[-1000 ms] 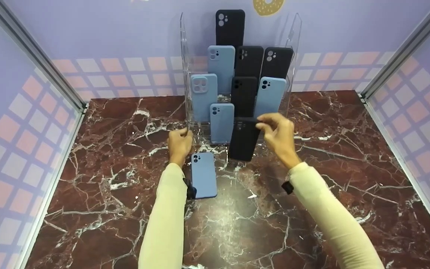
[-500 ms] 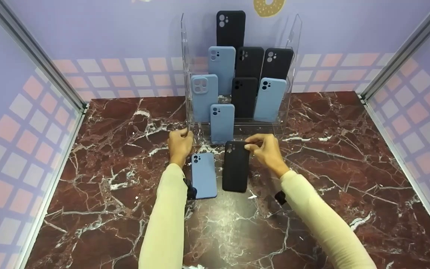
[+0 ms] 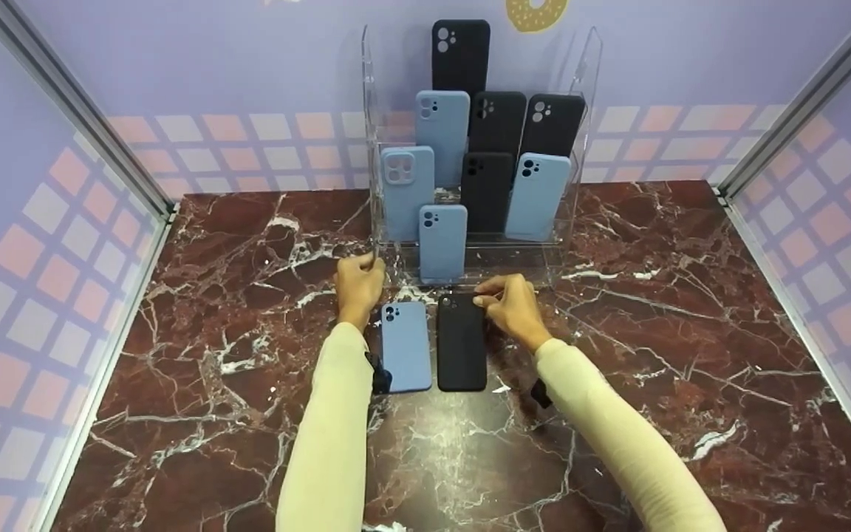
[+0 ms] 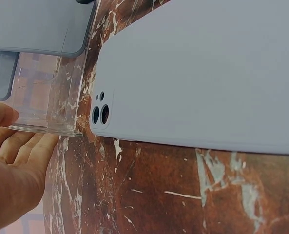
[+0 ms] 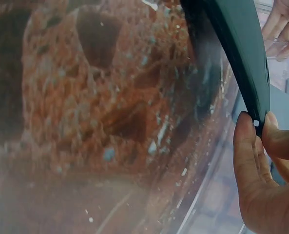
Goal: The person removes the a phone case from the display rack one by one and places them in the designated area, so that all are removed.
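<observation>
My right hand (image 3: 515, 309) pinches a black phone case (image 3: 461, 349) by its upper right corner, the thumb and fingers on either side in the right wrist view. That case slants up from the marble-patterned table at the pinched end. Just left of it a blue-grey phone case (image 3: 406, 349) lies flat, its camera holes toward the stand. My left hand (image 3: 359, 287) grips the lower front edge of the clear stepped display stand (image 3: 512, 256) on its left side. In the left wrist view, the thumb and fingers lie on opposite sides of the clear panel (image 4: 51, 127).
Several black and blue phone cases lean in rows on the stand, with a black case (image 3: 460, 58) on top and a light blue case (image 3: 442, 244) on the lowest step. Patterned side walls (image 3: 19, 295) flank the dark red marble-patterned table (image 3: 204, 355).
My right hand has brought the black phone case from in front of the lowest step down toward the table, beside the blue-grey one. My left hand stays on the stand.
</observation>
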Available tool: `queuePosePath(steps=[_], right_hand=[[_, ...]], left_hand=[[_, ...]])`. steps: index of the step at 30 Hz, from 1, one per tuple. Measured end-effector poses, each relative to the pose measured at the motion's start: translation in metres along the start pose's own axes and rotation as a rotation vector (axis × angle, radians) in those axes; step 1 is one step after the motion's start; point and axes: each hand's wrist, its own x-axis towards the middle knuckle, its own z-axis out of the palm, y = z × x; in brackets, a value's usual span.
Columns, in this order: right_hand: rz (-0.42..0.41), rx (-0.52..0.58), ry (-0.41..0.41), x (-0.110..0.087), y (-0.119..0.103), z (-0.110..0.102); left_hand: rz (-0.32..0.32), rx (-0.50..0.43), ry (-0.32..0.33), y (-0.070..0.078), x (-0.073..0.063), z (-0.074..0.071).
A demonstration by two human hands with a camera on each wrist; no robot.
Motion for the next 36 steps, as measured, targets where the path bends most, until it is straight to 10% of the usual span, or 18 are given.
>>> queuePosePath(steps=[36], right_hand=[[0.024,-0.064,0.009,0.008,-0.004,0.032]], left_hand=[[0.0,0.001,0.016,0.001,0.0,0.0]])
